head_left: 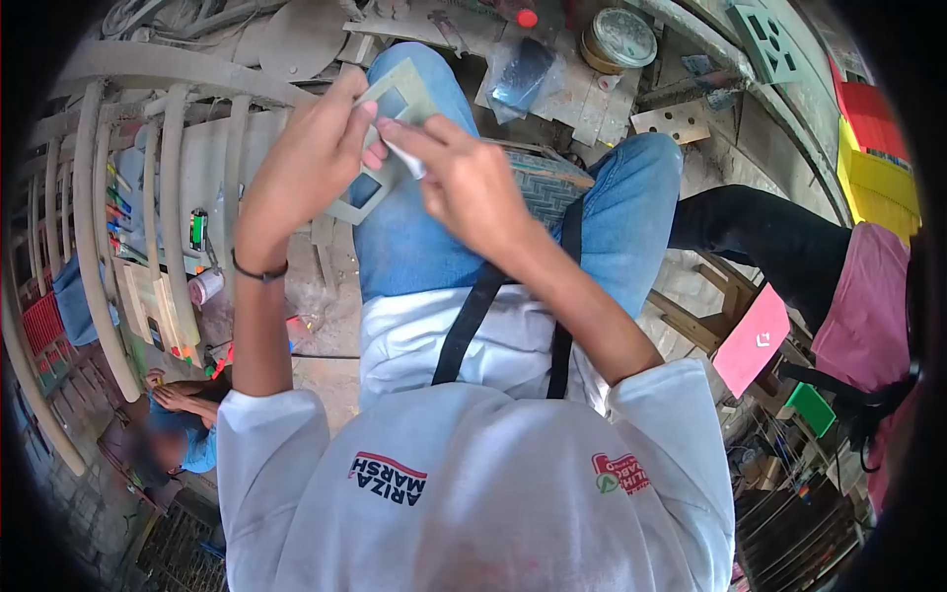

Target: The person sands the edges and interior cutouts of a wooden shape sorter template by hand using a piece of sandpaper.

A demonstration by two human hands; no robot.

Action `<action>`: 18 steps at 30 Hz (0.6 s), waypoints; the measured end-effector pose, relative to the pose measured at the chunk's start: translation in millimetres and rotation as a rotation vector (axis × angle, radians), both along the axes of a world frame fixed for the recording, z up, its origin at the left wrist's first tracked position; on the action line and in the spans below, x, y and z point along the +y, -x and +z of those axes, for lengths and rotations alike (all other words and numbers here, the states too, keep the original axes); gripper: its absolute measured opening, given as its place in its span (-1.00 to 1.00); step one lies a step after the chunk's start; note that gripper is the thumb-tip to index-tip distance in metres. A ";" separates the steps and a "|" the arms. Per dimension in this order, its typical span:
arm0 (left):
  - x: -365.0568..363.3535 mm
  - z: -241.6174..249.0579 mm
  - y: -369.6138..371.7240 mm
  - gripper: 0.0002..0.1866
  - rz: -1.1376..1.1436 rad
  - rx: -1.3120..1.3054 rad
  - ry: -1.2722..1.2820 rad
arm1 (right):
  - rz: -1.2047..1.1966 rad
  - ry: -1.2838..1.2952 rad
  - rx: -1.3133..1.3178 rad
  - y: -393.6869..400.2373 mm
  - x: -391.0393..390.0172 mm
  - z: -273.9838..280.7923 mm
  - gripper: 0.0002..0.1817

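My left hand (314, 163) is closed around the edge of a flat, pale green board (418, 91) with rectangular cut-outs. The board lies tilted across my left thigh (395, 247), and blue denim shows through the openings. My right hand (472, 183) pinches a small folded white piece (406, 158), perhaps paper or sandpaper, against the middle of the board. Both hands' fingertips come close together there. Part of the board is hidden behind my hands.
Ahead stands a round tub (619, 41) beside a plastic-wrapped dark item (525, 74). A similar board with cut-outs (765, 44) leans at upper right. Wooden rails (170, 197) run along the left. One person in blue (197, 444) sits lower left; another in pink (868, 306) is at right.
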State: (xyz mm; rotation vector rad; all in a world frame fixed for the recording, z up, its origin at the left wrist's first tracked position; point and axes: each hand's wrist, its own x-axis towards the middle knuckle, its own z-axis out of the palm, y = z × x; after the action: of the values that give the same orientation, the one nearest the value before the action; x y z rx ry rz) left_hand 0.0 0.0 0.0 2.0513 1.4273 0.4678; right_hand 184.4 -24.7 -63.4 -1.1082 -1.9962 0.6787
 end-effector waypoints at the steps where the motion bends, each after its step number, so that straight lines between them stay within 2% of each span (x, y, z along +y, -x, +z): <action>1: -4.5 -1.2 -0.6 -0.82 0.018 -0.036 -0.015 | -0.005 0.031 -0.025 -6.5 4.5 -0.8 -0.44; 3: -6.0 -4.1 0.6 -0.84 0.046 -0.078 -0.025 | 0.000 0.068 -0.055 -3.4 3.9 0.3 -0.42; 6: -1.2 -9.8 9.8 -0.86 0.030 -0.011 -0.125 | -0.020 0.013 0.085 13.6 -10.8 2.4 -0.51; 7: -4.9 -10.6 13.0 -0.84 0.063 -0.117 -0.048 | -0.023 0.013 0.089 10.3 -8.9 -2.9 -0.51; 8: -10.5 -9.4 17.0 -0.83 0.101 -0.219 0.037 | -0.035 0.130 0.265 3.5 -6.3 -11.4 -0.55; 9: -13.4 -2.8 21.1 -0.83 0.104 -0.211 0.039 | -0.044 0.241 0.442 -3.7 -3.8 -16.8 -0.58; 10: -16.3 7.1 24.4 -0.75 0.213 -0.215 0.194 | -0.135 0.391 0.472 -11.7 -2.1 -8.7 -0.68; 11: -18.7 14.2 26.1 -0.66 0.322 -0.221 0.345 | -0.121 0.536 0.588 -16.8 -3.4 -7.7 -0.67; 12: -22.0 15.6 23.9 -0.66 0.319 -0.221 0.355 | -0.086 0.661 0.656 -15.8 -10.4 1.5 -0.66; 13: -26.2 16.5 18.1 -0.68 0.330 -0.354 0.308 | -0.050 0.784 0.717 -14.9 -16.2 11.1 -0.65; 14: -28.3 16.4 11.4 -0.70 0.340 -0.489 0.254 | -0.053 0.783 0.708 -12.4 -15.7 12.2 -0.65; 17: -38.1 -0.9 -8.1 -0.75 0.426 -0.660 0.220 | -0.135 0.799 0.771 -4.8 -12.7 14.7 -0.67; 18: -41.3 -5.6 -8.6 -0.69 0.379 -0.652 0.277 | -0.151 0.842 0.789 -3.6 -10.7 16.1 -0.67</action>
State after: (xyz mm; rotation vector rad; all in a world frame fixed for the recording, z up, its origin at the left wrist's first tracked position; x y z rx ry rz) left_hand 8.6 -41.3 -5.6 1.2384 1.3604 0.9336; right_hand 188.0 -35.4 -47.4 -1.1515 -0.9310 1.6471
